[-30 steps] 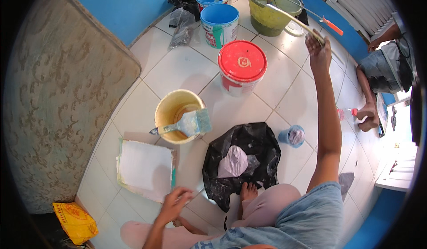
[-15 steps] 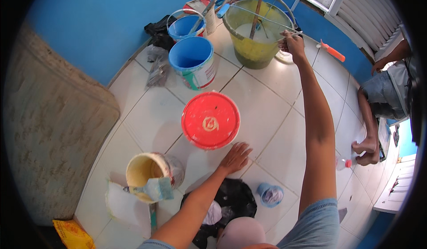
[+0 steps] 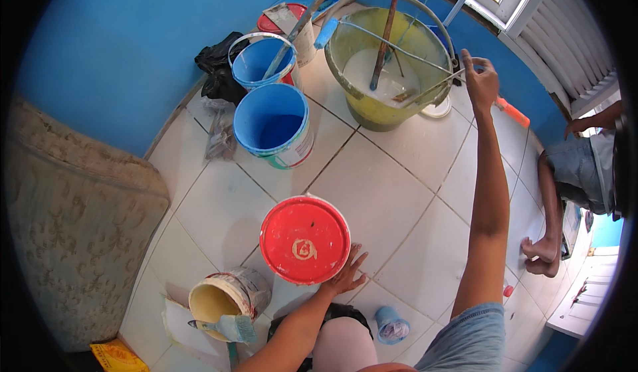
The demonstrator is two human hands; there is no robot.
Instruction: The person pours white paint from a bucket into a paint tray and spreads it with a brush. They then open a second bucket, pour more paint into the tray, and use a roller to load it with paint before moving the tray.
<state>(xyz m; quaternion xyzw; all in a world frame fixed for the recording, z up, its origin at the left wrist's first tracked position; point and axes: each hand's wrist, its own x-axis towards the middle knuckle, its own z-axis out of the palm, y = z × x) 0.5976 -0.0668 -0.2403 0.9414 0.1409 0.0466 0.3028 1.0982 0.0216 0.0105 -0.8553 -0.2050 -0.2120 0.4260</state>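
Observation:
My right hand (image 3: 482, 83) is raised at the right rim of a yellow-green bucket (image 3: 369, 106) holding whitish liquid. Its fingers look parted, close to the end of a thin-handled tool (image 3: 435, 88) that leans over the rim, its lower end in the bucket. Whether a fingertip still touches the handle is hard to see. My left hand (image 3: 345, 276) is low at the right side of a bucket with a red lid (image 3: 306, 239). Its fingers are spread, nearest the lid's edge; contact is unclear. A wooden stick (image 3: 383, 46) and a paint roller frame (image 3: 399, 40) also rest in the yellow-green bucket.
Two blue-lined buckets (image 3: 272, 106) stand left of the yellow-green one. A cream-lined pail (image 3: 219, 292) carries a wide brush (image 3: 229, 329). A blue cup (image 3: 391, 325) is near my knees. A mattress (image 3: 80, 226) leans at left; another person (image 3: 578, 173) is at right.
My right hand has moved right from the tool's handle, which now slopes more steeply into the bucket. My left hand has come closer to the red-lidded bucket. The whole view has shifted.

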